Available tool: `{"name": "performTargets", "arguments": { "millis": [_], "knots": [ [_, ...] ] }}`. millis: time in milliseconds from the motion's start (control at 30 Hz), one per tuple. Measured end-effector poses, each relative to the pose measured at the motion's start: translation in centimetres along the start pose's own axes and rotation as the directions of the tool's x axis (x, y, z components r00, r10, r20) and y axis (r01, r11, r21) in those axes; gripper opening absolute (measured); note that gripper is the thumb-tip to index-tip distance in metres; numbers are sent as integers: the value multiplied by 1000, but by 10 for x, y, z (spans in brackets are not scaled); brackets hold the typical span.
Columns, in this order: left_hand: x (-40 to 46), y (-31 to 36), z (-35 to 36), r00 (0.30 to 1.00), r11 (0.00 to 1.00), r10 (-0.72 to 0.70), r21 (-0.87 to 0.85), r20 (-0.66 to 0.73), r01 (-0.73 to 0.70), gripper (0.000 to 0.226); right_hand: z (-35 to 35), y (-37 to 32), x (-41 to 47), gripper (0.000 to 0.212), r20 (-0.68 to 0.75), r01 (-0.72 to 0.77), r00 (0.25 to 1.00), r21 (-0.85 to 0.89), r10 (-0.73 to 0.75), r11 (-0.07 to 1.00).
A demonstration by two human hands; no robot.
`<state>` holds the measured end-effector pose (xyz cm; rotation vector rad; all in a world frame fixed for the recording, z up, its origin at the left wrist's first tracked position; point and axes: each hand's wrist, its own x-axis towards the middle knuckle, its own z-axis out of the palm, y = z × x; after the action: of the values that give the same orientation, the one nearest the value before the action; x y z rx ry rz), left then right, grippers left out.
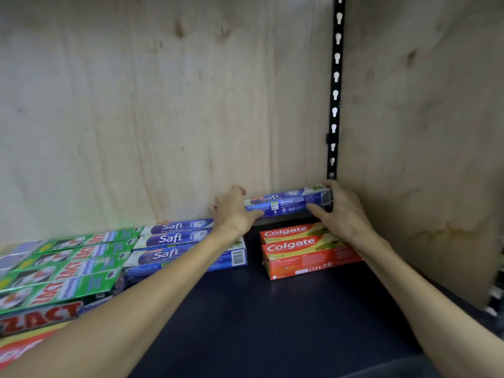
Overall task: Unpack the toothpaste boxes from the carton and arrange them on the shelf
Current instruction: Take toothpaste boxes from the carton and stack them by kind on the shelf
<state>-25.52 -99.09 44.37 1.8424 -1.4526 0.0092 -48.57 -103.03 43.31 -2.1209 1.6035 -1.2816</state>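
Head view: I see the blue Safi box (286,203) held at the shelf's (245,309) back corner, left hand (234,211) and right hand (341,211) gripping its ends. Safi stack (177,241), Colgate boxes (300,249) and Zact boxes (60,271) already placed; carton unseen, remainder unknown.

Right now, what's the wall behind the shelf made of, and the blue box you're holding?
The back wall looks like bare plywood: pale, matt, with grain lines and knots. The blue Safi box, held by the left hand and right hand, looks like thin printed cardboard with a slight sheen.
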Motion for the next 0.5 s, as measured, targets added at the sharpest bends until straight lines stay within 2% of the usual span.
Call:
{"name": "performTargets", "arguments": {
  "millis": [100,167,333,500],
  "knots": [
    [-8,-5,-22,998,998,30,-59,-63,-34,61,-6,-20,-20,73,-98,47,994,81,-39,996],
    [-18,-11,-44,995,996,36,-74,-96,-43,65,-7,-34,-35,65,-138,69,989,114,-53,991],
    [-62,-33,-119,995,999,16,-31,-102,-19,76,4,-63,-72,52,-118,36,993,176,-15,984],
    [-122,-64,-167,996,1000,-16,-26,-89,13,79,20,-97,-118,50,-135,75,990,205,-47,976]
  ]
}}
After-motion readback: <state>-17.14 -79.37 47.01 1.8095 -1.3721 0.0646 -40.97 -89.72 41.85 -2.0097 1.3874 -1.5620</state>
